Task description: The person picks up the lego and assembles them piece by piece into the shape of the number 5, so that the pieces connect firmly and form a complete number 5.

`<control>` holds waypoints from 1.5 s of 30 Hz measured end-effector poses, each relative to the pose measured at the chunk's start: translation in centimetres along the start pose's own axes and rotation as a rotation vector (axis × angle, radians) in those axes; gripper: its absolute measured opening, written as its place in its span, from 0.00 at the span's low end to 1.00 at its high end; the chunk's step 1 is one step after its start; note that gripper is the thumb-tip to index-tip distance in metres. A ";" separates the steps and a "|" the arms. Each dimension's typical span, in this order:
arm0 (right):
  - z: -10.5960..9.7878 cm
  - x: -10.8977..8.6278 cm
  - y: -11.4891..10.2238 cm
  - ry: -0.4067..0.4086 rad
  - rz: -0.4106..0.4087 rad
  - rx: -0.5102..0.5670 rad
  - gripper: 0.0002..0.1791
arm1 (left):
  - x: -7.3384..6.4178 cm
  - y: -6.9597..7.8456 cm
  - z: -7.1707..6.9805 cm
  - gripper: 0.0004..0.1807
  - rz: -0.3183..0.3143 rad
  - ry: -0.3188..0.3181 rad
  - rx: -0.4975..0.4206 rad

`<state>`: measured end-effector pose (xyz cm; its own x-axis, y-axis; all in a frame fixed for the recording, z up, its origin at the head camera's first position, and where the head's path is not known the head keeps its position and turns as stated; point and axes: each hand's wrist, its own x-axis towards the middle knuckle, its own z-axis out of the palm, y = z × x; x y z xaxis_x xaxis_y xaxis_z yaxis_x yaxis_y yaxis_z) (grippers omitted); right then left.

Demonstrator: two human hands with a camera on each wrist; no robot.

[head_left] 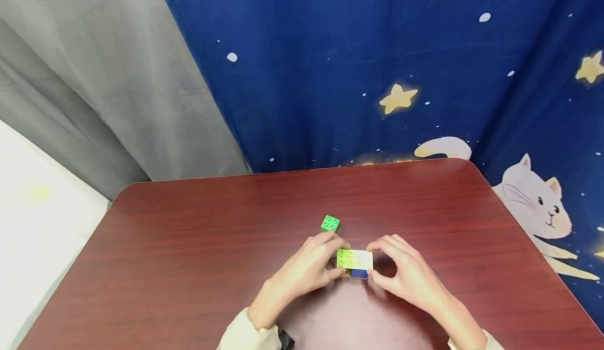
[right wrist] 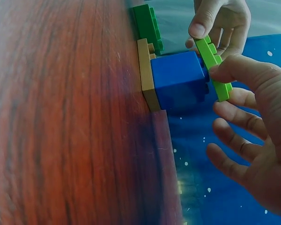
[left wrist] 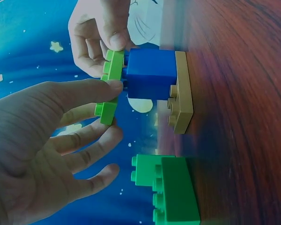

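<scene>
- Table (head_left: 189,266), one; far corners only in the head view, near edge cut off.
- Hands, two: left hand (head_left: 304,266) and right hand (head_left: 410,274), each pinching an end of one lime plate (head_left: 350,259).
- Blue brick (left wrist: 152,74), one, beneath the lime plate; contact unclear, studs visible only in wrist views.
- Green bricks (left wrist: 181,192), apparently two in the left wrist view, one cut off; just one distinguishable in the head view.
- Tan plate (right wrist: 146,77), one, under the blue brick, mostly hidden from above.
</scene>
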<state>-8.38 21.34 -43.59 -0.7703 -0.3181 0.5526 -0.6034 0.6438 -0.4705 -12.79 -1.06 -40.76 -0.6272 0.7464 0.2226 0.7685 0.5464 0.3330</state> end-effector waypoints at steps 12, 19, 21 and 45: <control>0.0 -0.1 -0.2 -0.021 0.012 0.000 0.21 | -0.1 -0.1 -0.3 0.18 0.023 -0.007 0.040; 0.0 0.1 -0.1 -0.019 -0.004 -0.007 0.22 | 0.0 -0.2 -0.1 0.18 0.030 -0.005 0.046; 0.0 0.0 0.0 -0.016 -0.008 -0.010 0.22 | -0.1 -0.2 0.0 0.18 0.033 -0.002 0.049; 0.1 0.1 0.1 -0.037 0.006 -0.009 0.21 | 0.1 -0.3 -0.4 0.20 0.023 -0.036 0.057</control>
<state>-8.49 21.31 -43.65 -0.7813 -0.3392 0.5240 -0.5967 0.6523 -0.4674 -13.10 -1.33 -40.47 -0.6052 0.7715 0.1965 0.7892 0.5489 0.2755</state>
